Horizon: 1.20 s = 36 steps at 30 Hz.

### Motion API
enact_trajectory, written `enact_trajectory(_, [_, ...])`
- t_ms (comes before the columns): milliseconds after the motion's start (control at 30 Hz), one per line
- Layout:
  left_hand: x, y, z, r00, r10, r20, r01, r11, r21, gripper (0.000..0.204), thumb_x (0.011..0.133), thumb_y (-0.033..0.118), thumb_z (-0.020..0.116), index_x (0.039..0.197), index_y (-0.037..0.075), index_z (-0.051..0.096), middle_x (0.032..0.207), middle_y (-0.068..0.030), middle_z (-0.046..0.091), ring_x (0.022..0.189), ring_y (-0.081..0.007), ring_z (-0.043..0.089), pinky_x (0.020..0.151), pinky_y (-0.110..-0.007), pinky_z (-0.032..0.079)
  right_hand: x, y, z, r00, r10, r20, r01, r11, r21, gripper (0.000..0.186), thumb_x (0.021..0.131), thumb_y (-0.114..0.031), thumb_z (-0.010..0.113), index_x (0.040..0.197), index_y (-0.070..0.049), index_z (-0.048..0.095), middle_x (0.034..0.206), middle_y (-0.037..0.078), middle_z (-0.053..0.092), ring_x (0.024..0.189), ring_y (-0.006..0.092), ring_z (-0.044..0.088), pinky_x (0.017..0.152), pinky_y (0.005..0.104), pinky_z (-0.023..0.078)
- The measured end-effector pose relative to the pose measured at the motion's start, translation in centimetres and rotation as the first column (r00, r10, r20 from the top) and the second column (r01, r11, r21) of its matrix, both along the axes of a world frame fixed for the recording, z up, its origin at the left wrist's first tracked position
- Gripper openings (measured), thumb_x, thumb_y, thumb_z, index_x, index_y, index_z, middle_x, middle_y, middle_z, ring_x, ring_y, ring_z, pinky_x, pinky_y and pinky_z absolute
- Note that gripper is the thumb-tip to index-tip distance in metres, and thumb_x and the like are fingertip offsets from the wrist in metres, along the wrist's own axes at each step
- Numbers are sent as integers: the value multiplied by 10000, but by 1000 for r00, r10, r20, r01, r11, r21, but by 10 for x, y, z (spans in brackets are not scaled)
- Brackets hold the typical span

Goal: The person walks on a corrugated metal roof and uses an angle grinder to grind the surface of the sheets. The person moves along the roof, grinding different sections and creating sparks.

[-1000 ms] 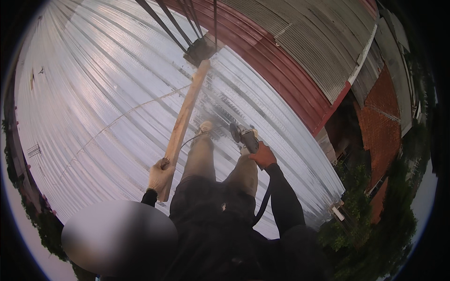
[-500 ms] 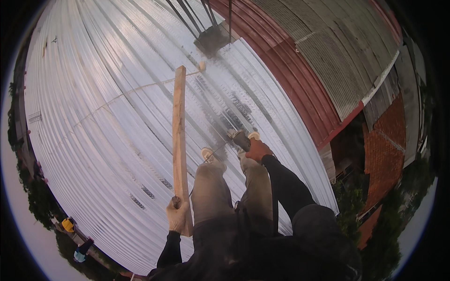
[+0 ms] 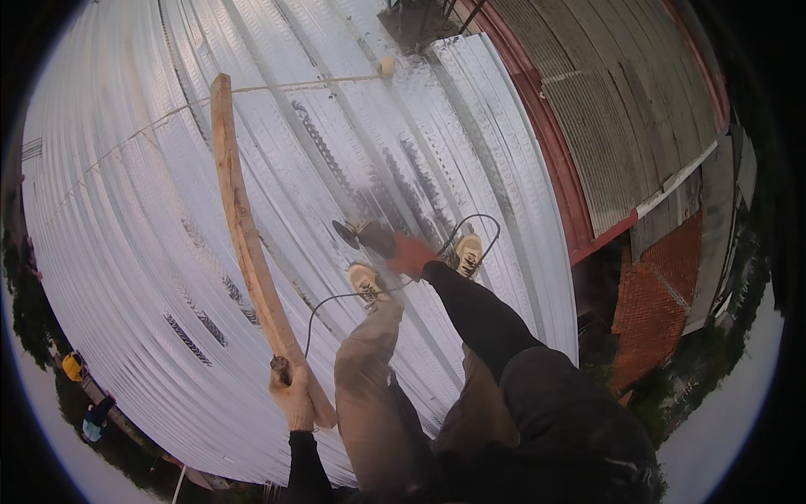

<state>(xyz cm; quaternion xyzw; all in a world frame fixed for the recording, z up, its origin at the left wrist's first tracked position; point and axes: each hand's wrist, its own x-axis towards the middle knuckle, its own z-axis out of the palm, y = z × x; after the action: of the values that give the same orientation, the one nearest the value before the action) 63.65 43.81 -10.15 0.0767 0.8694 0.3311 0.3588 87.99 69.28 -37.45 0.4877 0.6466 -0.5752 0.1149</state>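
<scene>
My left hand (image 3: 294, 398), in a cream glove, is closed round the near end of a long wooden board (image 3: 243, 227). The board slants away from me, its far end leaning left. A small dark round-ended piece (image 3: 280, 364) shows at the top of this hand; I cannot make out what it is. My right hand (image 3: 411, 255), in a reddish glove, grips what looks like an angle grinder (image 3: 378, 239), its dark disc (image 3: 345, 234) pointing left. The grinder is above my left shoe (image 3: 367, 280). A black cable (image 3: 344, 296) loops past both shoes.
I stand on a ribbed silvery metal roof (image 3: 151, 227) with dark smudges. A string (image 3: 277, 86) runs across it to a small pale block (image 3: 387, 66). A dark base with upright rods (image 3: 413, 23) is at the top. Right lies a red roof edge (image 3: 550, 151); two people are far lower left.
My right hand has moved the grinder left, from near my right shoe to above the left one. The board's far end has swung left. More of the cable now shows, and the view has shifted.
</scene>
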Motion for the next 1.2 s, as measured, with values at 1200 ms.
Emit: enact_trajectory(1200, [-44,-126,-392,823,328,-463,-408,909,-81,493,852,158,801,1296,-51,754,1161,-195,819,1100,-286,792,993,-377,591,-103,128,-280,923,-106,-371,-102,860,-500,410,950,-206,841,1254,-25,634,1049,70,732,894,173,724,801,381,615])
